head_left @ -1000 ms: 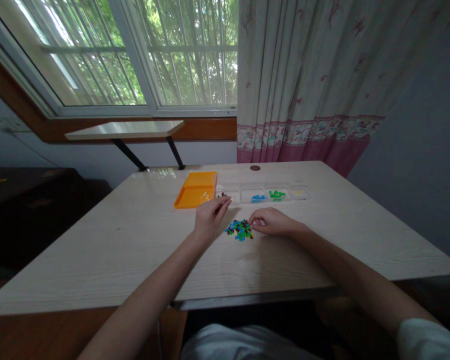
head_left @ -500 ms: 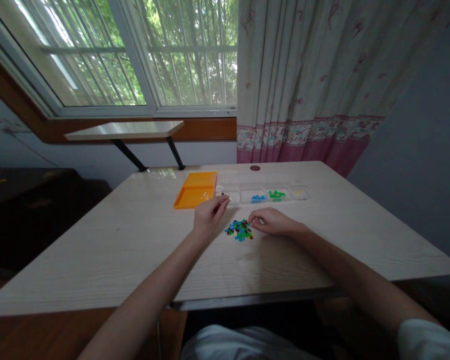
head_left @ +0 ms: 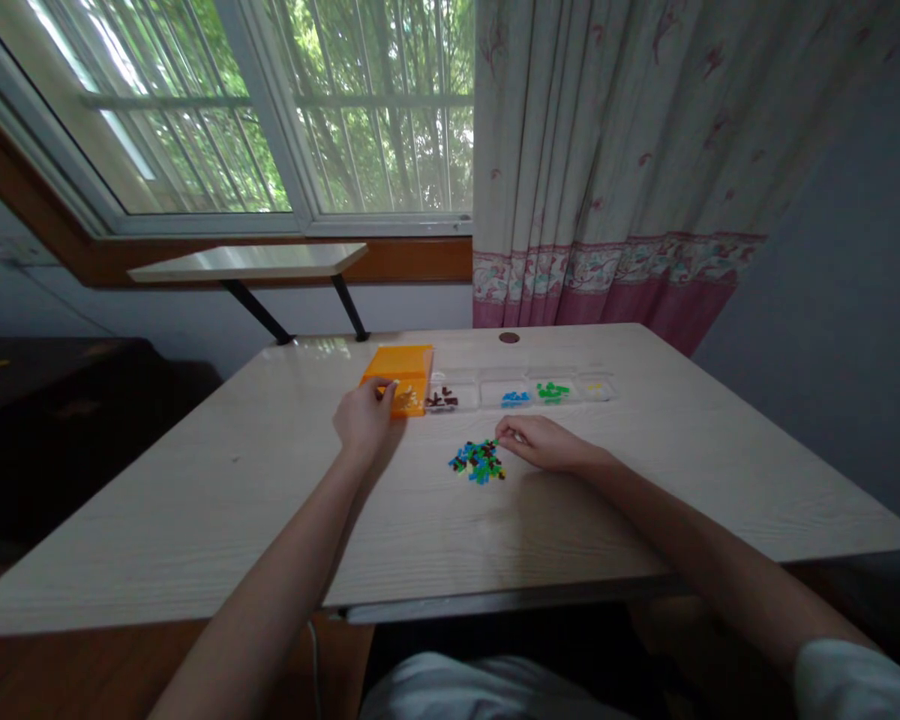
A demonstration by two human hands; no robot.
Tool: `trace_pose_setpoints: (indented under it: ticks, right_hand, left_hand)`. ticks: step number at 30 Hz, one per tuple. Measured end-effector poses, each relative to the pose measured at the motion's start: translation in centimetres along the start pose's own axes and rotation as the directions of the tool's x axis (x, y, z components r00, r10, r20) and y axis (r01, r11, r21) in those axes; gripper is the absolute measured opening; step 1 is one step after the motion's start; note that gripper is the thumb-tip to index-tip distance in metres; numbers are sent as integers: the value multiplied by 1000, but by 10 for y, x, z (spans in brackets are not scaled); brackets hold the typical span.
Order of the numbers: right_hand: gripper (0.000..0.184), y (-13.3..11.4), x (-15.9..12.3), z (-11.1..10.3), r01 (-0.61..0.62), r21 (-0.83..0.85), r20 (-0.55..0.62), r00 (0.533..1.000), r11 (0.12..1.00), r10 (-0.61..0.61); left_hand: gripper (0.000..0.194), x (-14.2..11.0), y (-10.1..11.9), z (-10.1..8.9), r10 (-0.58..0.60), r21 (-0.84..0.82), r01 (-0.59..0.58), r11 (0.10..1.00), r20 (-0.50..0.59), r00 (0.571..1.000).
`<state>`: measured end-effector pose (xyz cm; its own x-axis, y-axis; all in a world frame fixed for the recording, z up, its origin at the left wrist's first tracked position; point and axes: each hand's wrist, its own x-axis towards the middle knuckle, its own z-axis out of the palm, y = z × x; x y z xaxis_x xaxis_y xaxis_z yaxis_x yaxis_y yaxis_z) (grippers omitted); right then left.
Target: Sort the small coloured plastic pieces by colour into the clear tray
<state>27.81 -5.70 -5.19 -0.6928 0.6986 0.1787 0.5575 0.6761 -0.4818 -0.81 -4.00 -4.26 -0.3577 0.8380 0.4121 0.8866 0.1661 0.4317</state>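
My left hand [head_left: 365,418] is over the near left part of the open orange box [head_left: 399,357], thumb and fingers pinched on what looks like a small white plastic piece [head_left: 396,384]. Other white pieces [head_left: 409,400] lie in the box by the fingertips. At the right edge of a mixed pile of small blue, green, brown and yellow pieces [head_left: 478,462] is my right hand [head_left: 534,441], its fingers closed together. A speck of green shows at those fingertips, but whether it is gripped or lies in the pile I cannot make out.
Clear plastic trays stand in a row right of the orange box, holding brown pieces [head_left: 442,397], blue pieces [head_left: 516,398], green pieces [head_left: 552,391] and a few yellow ones [head_left: 595,387]. A raised shelf [head_left: 247,260] on black legs is at the back left of the table [head_left: 232,520].
My left hand has moved left from the brown pieces' tray to the orange box, uncovering the brown pieces. My right hand has stayed almost still beside the pile.
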Motion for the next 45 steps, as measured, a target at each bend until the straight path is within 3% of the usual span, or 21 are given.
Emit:
trace_pose_setpoints:
  ticks: [7,12,14,17,19,23,35,41,45]
  right_hand:
    - [17,-2,0,0,-24,24,-4,1000,999,24]
    - [18,-4,2,2,-75,21,-43,996,997,76]
    - [18,-5,2,3,-103,11,-60,993,995,104]
    - [18,-6,2,5,-125,11,-82,989,992,125]
    - [18,-7,2,6,-125,27,-96,987,992,127]
    - [19,-11,2,7,-110,60,-117,986,992,116]
    - [18,-19,3,12,-52,31,-82,995,998,54]
    - [17,-19,6,11,-34,24,-204,978,999,38]
    - [14,-21,6,8,10,9,-243,970,1000,-7]
  left_hand:
    - [29,2,-4,2,18,-125,-17,992,2,1000]
    - [29,-4,6,1,226,-265,-206,942,47,973]
    - [28,-13,15,2,376,-318,-330,889,96,922]
    - [26,-33,32,4,614,-409,-522,748,128,779]
    - [25,-45,43,5,700,-415,-604,680,122,704]
    - [28,-58,54,4,751,-367,-677,638,99,653]
    - [21,-63,58,0,802,-401,-712,577,113,586]
    - [19,-60,56,1,754,-403,-669,624,86,651]
    - [20,-59,56,0,726,-433,-621,654,126,676]
